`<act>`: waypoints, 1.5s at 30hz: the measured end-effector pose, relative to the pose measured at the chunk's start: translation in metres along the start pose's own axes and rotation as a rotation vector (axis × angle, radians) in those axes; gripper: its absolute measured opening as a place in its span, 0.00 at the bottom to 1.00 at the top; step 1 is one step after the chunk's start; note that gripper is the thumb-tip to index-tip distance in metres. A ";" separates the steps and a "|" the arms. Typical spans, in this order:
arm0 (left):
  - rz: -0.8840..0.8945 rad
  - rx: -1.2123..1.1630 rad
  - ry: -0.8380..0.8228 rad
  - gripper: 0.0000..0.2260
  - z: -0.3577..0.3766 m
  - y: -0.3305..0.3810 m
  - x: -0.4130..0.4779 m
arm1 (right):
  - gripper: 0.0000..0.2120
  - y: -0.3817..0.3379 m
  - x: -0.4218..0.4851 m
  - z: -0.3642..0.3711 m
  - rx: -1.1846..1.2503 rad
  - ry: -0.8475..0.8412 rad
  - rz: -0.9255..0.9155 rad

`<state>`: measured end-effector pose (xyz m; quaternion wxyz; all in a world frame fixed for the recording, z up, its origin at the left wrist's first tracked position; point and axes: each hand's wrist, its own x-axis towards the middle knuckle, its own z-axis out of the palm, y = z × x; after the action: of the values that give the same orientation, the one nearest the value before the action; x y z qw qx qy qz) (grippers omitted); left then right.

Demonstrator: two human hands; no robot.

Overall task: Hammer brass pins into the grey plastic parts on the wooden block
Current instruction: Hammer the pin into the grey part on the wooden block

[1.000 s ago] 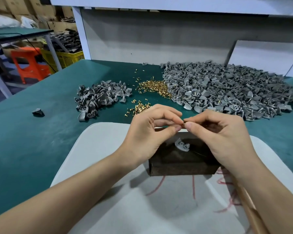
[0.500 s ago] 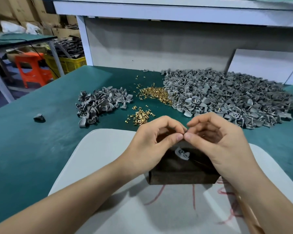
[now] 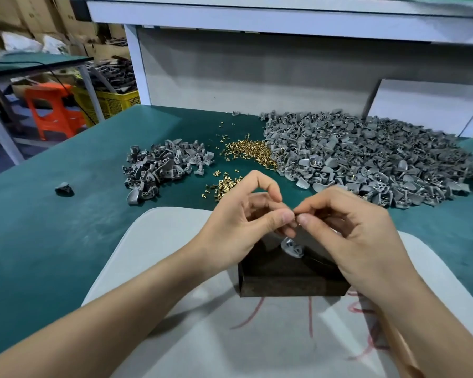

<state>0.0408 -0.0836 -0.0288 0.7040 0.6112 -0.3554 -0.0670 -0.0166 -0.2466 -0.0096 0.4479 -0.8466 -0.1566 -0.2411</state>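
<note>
Tabletop in dark green runs back to a grey back panel under a white shelf. Past its left edge stand an orange stool and a yellow crate. A white board lies at the near edge and carries the wooden block, with one grey plastic part on its top. Toward the far edge a large pile of grey parts spreads to the right, a smaller pile lies left of centre, and brass pins are heaped between them. The left hand and right hand meet above the block with fingertips pinched together, hiding its far side. Whether they grip a pin I cannot tell.
</note>
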 end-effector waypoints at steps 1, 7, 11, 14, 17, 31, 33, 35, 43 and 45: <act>0.011 0.069 0.002 0.10 -0.003 0.003 0.000 | 0.12 0.000 0.000 0.000 0.002 0.005 0.029; -0.072 0.702 -0.277 0.17 -0.015 0.005 0.001 | 0.06 -0.002 -0.001 -0.008 -0.044 -0.121 0.254; -0.059 0.680 -0.270 0.08 -0.012 0.005 0.001 | 0.08 -0.003 -0.001 -0.006 -0.151 -0.214 0.271; -0.051 0.640 -0.234 0.07 -0.014 0.007 0.002 | 0.08 -0.001 -0.001 -0.005 -0.172 -0.203 0.266; -0.060 0.509 -0.166 0.07 -0.010 0.007 0.001 | 0.07 0.001 -0.002 -0.003 -0.116 -0.126 0.282; -0.029 0.240 0.019 0.11 0.000 0.005 -0.002 | 0.11 0.000 -0.004 0.010 0.415 0.119 0.351; -0.022 0.284 0.046 0.11 0.001 0.004 -0.002 | 0.09 -0.004 -0.005 0.013 0.444 0.102 0.333; -0.030 0.310 0.065 0.10 0.003 0.002 -0.004 | 0.07 -0.006 -0.006 0.017 0.474 0.090 0.326; 0.033 0.489 0.098 0.15 0.014 -0.003 -0.009 | 0.08 -0.003 -0.010 0.024 -0.020 0.089 0.234; 0.066 0.523 0.105 0.15 0.014 -0.002 -0.010 | 0.10 -0.004 -0.010 0.025 -0.069 0.091 0.199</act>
<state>0.0262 -0.0903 -0.0346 0.5416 0.7629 -0.3434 0.0821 -0.0200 -0.2244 -0.0243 0.4468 -0.8611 -0.0427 -0.2388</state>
